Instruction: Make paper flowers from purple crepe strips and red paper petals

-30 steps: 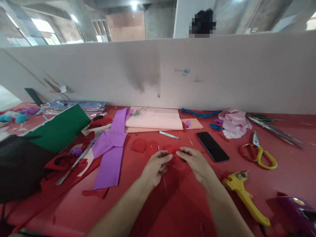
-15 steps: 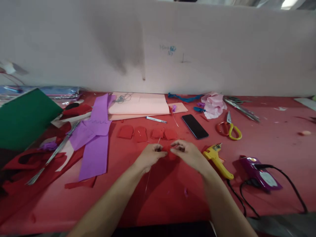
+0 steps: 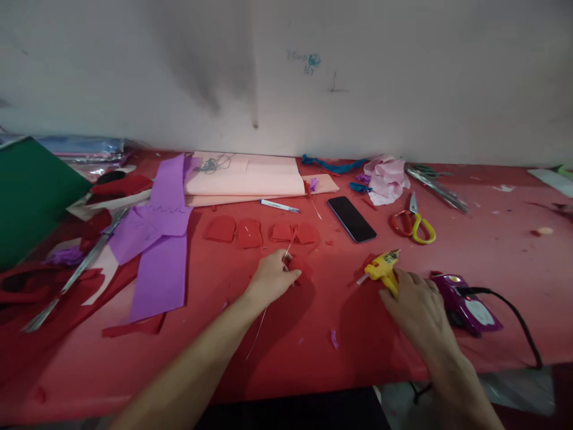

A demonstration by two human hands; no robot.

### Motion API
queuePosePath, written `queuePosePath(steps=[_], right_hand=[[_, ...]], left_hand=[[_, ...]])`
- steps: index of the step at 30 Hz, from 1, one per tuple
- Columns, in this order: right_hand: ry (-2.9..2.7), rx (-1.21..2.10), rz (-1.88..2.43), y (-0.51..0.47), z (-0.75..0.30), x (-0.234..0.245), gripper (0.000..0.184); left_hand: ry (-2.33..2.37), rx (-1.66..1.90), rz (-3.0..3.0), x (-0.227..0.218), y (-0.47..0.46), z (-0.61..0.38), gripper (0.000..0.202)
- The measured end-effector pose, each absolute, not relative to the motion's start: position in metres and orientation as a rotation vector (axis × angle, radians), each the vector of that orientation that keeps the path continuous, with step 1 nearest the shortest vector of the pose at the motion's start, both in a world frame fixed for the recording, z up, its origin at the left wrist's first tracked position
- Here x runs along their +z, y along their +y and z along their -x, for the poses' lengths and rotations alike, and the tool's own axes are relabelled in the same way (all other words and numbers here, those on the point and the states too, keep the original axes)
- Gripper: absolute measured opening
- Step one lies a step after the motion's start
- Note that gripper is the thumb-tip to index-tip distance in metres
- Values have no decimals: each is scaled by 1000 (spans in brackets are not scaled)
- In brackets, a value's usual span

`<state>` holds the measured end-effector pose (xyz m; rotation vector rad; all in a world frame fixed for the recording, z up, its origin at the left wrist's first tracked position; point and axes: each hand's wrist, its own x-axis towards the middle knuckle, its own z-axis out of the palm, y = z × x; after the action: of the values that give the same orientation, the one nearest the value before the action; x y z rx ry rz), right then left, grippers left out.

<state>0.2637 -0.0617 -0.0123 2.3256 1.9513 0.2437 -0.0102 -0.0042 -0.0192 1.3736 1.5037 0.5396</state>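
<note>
My left hand (image 3: 271, 277) is closed on a thin wire stem (image 3: 256, 342) with a red petal-like piece (image 3: 301, 270) at its fingertips; how the two are joined I cannot make out. The wire runs down past my wrist. To the right, my right hand (image 3: 417, 303) is wrapped round the handle of a yellow hot glue gun (image 3: 384, 267). Its nozzle points up and to the right, and a clear glue stick pokes out of its back. Red cut petals (image 3: 249, 233) lie in a row beyond my left hand.
A phone (image 3: 352, 219), a marker pen (image 3: 280, 206) and scissors (image 3: 412, 222) lie farther back. The purple device (image 3: 470, 304) with a black cable sits right of my right hand. Purple crepe paper (image 3: 160, 272), wires (image 3: 74, 275) and red scraps cover the left side. A white wall (image 3: 380, 77) rises behind.
My right hand has left the red piece, moved right and taken hold of the glue gun. My left hand still holds the wire and red piece. The view has tilted down slightly.
</note>
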Motion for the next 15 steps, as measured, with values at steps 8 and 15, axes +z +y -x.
queuePosePath(steps=[8,15], right_hand=[[1997,52,-2555,-65,-261,4,40],[2060,-669,-2816,-81,-246,22,26]], left_hand=[[1594,402,-1481,-6,-2,10,7],[1602,376,-1483,-6,-1,10,9]])
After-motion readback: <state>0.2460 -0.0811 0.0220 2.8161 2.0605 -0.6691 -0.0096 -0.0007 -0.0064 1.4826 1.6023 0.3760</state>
